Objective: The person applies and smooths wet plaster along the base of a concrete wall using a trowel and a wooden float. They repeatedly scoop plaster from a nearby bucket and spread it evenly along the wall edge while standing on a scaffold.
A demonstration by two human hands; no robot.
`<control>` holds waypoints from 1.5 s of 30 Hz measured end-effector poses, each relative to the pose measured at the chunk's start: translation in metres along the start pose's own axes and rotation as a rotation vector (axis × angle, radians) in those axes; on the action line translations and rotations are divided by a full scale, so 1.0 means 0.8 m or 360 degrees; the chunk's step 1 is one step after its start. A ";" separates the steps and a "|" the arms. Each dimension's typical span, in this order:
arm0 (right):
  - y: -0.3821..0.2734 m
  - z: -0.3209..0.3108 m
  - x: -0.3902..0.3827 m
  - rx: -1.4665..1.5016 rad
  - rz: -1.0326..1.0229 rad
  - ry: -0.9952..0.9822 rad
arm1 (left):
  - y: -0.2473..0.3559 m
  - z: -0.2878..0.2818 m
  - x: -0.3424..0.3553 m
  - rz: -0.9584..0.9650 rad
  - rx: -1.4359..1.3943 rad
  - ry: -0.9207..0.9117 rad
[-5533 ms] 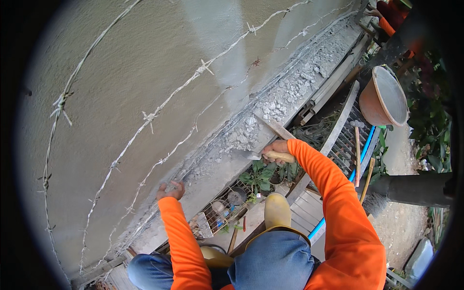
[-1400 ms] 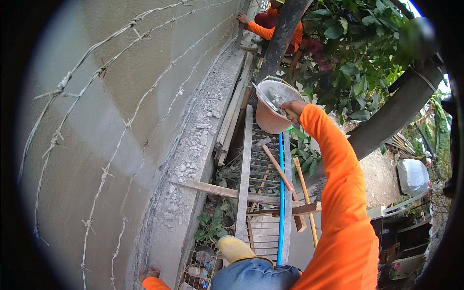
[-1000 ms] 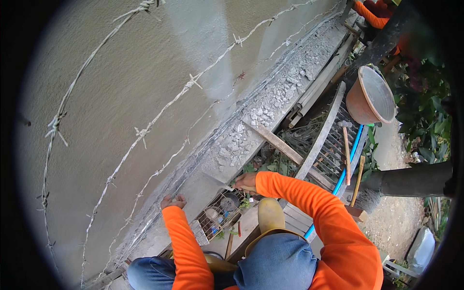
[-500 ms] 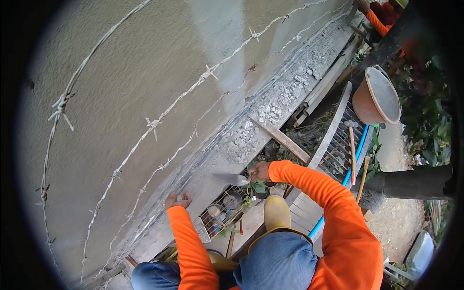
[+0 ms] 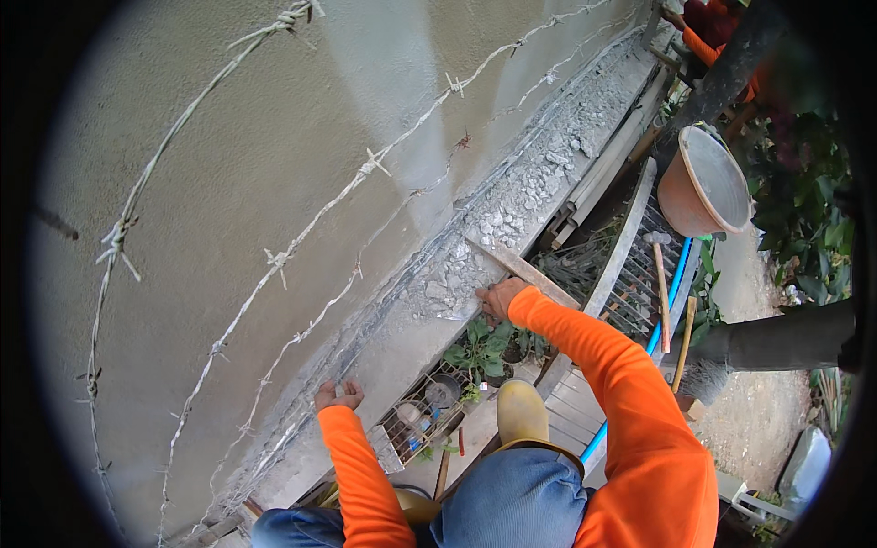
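My right hand (image 5: 501, 298) is closed round the handle of a trowel (image 5: 464, 313), its grip mostly hidden by my fingers. The blade shows only in part, low against the near end of grey broken rubble (image 5: 498, 224) on the concrete ledge (image 5: 388, 365). Further left, my left hand (image 5: 338, 395) hovers by the foot of the wall with nothing in it, its fingers loosely bent and apart. Just beyond my right hand, a narrow wooden board (image 5: 525, 271) sticks out from the ledge.
Strands of barbed wire (image 5: 370, 164) cross in front of the plastered wall (image 5: 219, 155). Leafy plants (image 5: 480, 349) and a wire basket (image 5: 425, 416) stand below the ledge. At right are a slatted bench (image 5: 575, 411), a hammer (image 5: 661, 283) and an orange bucket (image 5: 699, 183). Another person (image 5: 708, 41) is at the far right.
My right hand has moved forward, taking the trowel from beside the plants to the rubble's near end. The left hand stays near the wall. The view has shifted slightly.
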State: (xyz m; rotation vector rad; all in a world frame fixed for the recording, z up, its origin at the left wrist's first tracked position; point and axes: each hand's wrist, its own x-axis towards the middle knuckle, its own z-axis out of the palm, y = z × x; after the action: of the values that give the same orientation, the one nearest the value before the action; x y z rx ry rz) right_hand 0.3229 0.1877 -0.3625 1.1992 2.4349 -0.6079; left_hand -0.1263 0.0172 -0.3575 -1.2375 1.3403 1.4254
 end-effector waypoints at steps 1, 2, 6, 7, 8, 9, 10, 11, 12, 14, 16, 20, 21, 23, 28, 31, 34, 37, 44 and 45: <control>-0.002 0.004 -0.004 -0.0021 -0.0017 0.0120 | -0.001 -0.001 0.002 -0.0011 -0.0014 -0.0016; -0.004 0.006 -0.007 0.0000 -0.0027 0.0167 | 0.000 0.000 0.003 -0.0014 -0.0031 -0.0006; -0.003 0.007 -0.013 0.0144 0.0013 0.0133 | 0.001 0.002 0.010 0.0049 0.0011 0.0020; -0.003 0.006 -0.016 0.0109 0.0000 0.0182 | 0.002 0.002 0.011 0.0024 0.0022 -0.0030; -0.003 0.006 -0.020 0.0103 0.0017 0.0163 | 0.003 0.002 0.012 0.0026 0.0018 -0.0046; -0.003 0.006 -0.024 0.0127 0.0039 0.0133 | 0.004 0.002 0.012 0.0033 0.0010 -0.0050; -0.004 0.006 -0.028 0.0100 0.0043 0.0142 | 0.005 0.002 0.013 0.0033 0.0013 -0.0090; -0.004 0.007 -0.032 0.0101 0.0052 0.0139 | 0.006 0.002 0.013 0.0035 0.0012 -0.0118; -0.004 0.007 -0.036 0.0099 0.0061 0.0136 | 0.008 0.003 0.013 0.0051 -0.0004 -0.0091; -0.003 0.006 -0.042 0.0125 0.0069 0.0157 | 0.012 0.006 0.013 0.0037 -0.0007 -0.0147; -0.001 0.003 -0.047 0.0147 0.0066 0.0199 | 0.015 0.008 0.015 0.0037 -0.0014 -0.0157; 0.005 -0.010 -0.062 0.0171 0.0102 0.0214 | 0.025 0.012 0.023 -0.0022 -0.0073 -0.0196; 0.005 -0.015 -0.071 0.0196 0.0110 0.0189 | 0.028 0.012 0.025 -0.0025 -0.0120 -0.0176; 0.007 -0.031 -0.091 0.0242 0.0098 0.0260 | 0.031 0.012 0.031 -0.0065 -0.0147 -0.0205; 0.014 -0.102 -0.176 0.0405 0.0224 0.0377 | 0.040 0.015 0.039 -0.0083 -0.0205 -0.0133; 0.032 -0.156 -0.240 0.0436 0.0516 0.0403 | 0.045 0.024 0.046 -0.0187 -0.0234 -0.0020; 0.067 -0.199 -0.308 0.0570 0.0801 0.0665 | 0.049 0.028 0.060 -0.0192 -0.0284 0.0054; 0.138 -0.235 -0.374 0.0664 0.0908 0.0903 | 0.052 0.031 0.072 -0.0211 -0.0318 0.0137; 0.291 -0.272 -0.472 0.1646 0.1668 0.1269 | 0.039 0.039 0.064 -0.0177 -0.0277 0.0106; 0.294 -0.274 -0.474 0.1690 0.1612 0.1290 | 0.037 0.037 0.061 -0.0167 -0.0245 0.0110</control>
State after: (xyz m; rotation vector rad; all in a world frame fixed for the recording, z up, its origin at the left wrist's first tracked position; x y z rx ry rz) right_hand 0.7031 0.1830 -0.0433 3.2520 1.3618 -1.2367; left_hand -0.1683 0.0401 -0.4005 -1.4479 1.2107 1.4446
